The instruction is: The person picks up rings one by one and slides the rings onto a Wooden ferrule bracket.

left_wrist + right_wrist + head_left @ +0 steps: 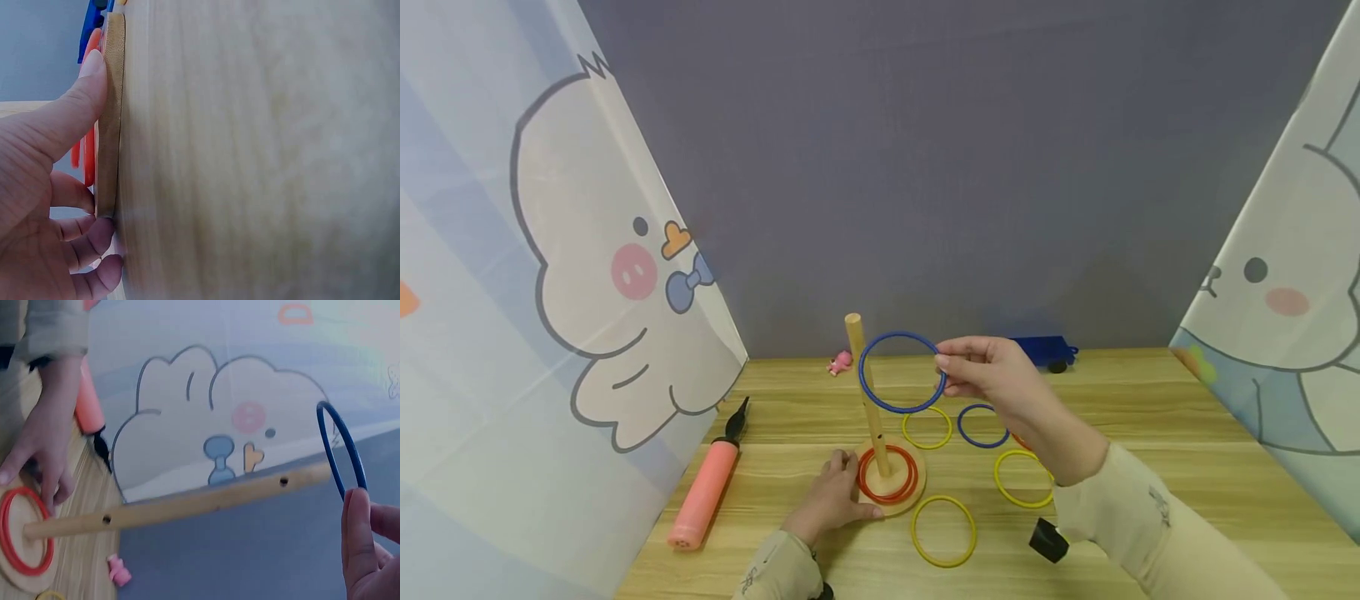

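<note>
1 blue ring (pixel 904 410) in RH (pixel 1000 375)

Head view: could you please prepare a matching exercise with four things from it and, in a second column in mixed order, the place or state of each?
Things:
1. Pink pump
2. Right hand
3. Red rings
4. Left hand

Places and states:
A. Around the wooden post
B. Gripping the round base by its edge
C. On the tabletop, beyond the person's left side of the base
D. Pinching a raised blue ring

Pairs: 1-C, 2-D, 3-A, 4-B
</note>
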Action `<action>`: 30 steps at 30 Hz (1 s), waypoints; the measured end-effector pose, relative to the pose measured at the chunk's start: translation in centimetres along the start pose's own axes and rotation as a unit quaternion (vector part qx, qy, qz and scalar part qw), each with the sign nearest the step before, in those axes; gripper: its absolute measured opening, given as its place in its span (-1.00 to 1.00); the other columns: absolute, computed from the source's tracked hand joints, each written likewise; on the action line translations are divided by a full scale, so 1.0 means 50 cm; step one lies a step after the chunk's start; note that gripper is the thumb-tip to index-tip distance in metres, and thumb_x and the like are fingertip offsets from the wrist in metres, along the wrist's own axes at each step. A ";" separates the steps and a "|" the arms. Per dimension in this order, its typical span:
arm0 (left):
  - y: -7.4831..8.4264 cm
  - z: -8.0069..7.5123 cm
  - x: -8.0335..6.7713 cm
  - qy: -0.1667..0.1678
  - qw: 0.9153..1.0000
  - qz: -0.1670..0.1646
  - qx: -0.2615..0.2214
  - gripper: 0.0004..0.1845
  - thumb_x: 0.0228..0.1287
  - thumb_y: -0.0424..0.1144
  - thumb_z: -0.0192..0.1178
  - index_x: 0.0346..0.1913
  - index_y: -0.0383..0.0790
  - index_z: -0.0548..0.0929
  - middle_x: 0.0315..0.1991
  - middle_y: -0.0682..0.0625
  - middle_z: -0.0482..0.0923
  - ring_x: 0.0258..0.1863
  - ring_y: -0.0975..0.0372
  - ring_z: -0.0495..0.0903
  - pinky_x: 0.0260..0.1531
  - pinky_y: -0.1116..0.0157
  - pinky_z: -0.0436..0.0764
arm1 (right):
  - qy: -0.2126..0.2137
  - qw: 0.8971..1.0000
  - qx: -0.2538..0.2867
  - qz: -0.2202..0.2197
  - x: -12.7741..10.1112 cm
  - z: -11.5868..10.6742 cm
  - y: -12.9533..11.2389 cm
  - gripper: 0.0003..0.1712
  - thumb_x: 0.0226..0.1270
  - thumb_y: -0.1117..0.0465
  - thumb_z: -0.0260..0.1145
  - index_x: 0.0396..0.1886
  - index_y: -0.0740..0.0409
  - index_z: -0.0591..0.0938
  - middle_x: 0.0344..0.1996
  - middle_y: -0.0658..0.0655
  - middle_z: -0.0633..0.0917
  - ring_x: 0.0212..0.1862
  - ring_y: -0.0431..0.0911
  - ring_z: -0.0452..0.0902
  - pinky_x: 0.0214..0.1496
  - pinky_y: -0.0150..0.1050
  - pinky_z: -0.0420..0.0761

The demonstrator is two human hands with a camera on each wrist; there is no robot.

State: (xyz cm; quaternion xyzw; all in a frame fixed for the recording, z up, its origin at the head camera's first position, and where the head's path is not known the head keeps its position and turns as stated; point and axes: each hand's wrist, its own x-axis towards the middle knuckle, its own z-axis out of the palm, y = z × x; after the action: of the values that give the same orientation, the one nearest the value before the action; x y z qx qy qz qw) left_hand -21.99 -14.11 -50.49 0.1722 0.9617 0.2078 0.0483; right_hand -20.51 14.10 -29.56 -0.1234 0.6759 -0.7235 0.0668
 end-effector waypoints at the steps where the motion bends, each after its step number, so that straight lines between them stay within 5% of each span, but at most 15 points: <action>1: 0.000 0.000 0.000 0.000 1.000 0.000 0.000 0.18 -0.11 0.23 0.47 0.40 -0.54 0.23 0.27 -0.35 0.19 0.21 -0.22 0.28 0.09 -0.17 0.38 | 0.002 1.000 0.007 -0.004 0.000 0.007 -0.004 -0.59 0.37 0.32 0.29 0.14 0.45 0.52 -0.31 0.09 0.70 -0.37 -0.16 0.66 -0.22 -0.29 0.66; 14: -0.001 -0.001 -0.002 0.003 1.000 0.005 0.007 0.20 -0.12 0.26 0.46 0.39 -0.56 0.23 0.27 -0.36 0.19 0.20 -0.20 0.30 0.07 -0.15 0.41 | 0.023 0.996 0.079 -0.046 0.002 0.081 -0.024 -0.64 0.35 0.37 0.29 0.08 0.49 0.55 -0.36 0.12 0.68 -0.37 -0.16 0.66 -0.20 -0.27 0.67; 30: 0.003 -0.004 -0.005 0.002 1.000 0.005 0.000 0.18 -0.10 0.23 0.47 0.39 -0.57 0.22 0.28 -0.35 0.19 0.22 -0.21 0.28 0.06 -0.16 0.42 | 0.102 0.982 0.144 -0.069 0.027 0.122 -0.006 -0.69 0.34 0.38 0.29 0.05 0.42 0.57 -0.40 0.11 0.69 -0.39 -0.13 0.68 -0.21 -0.25 0.67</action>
State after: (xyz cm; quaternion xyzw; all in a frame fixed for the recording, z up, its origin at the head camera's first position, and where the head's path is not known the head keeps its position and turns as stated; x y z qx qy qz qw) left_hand -21.73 -14.16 -50.27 0.1771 0.9608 0.2083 0.0454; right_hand -20.15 7.90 -28.80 -0.0845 0.5580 -0.8247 -0.0355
